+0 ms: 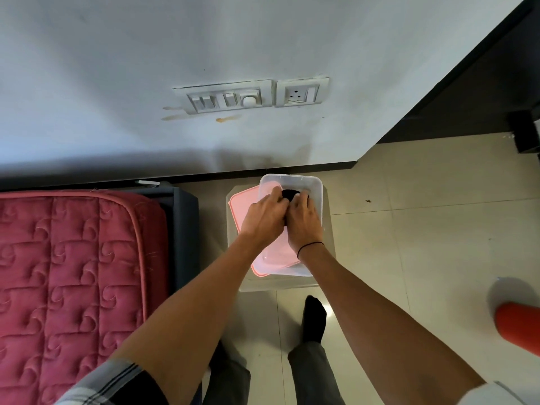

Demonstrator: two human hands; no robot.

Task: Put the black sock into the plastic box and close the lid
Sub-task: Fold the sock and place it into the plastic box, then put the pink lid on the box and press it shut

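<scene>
Both hands were down in the clear plastic box (317, 185), which sat on a pale stool (233, 200) by the wall. Left hand (264, 213) and right hand (304, 220) were side by side, touching, fingers curled onto the black sock (289, 194); only a small bunched patch of it showed between the fingertips, inside the far end of the box. It looked like a two-handed pinch pressing the sock down, though how firmly the fingers gripped couldn't be told. Sock judged light, soft and limp, no stiffness: it would spring or flop over the rim if left loose, so wad it and take it at the bunched middle, not an end. Pink lid (244, 206) lay off the rim, slanted across the box's left side under the wrists. Lid judged thin and flexy: grab it at the edges and press the corners down. Closing not yet begun.
</scene>
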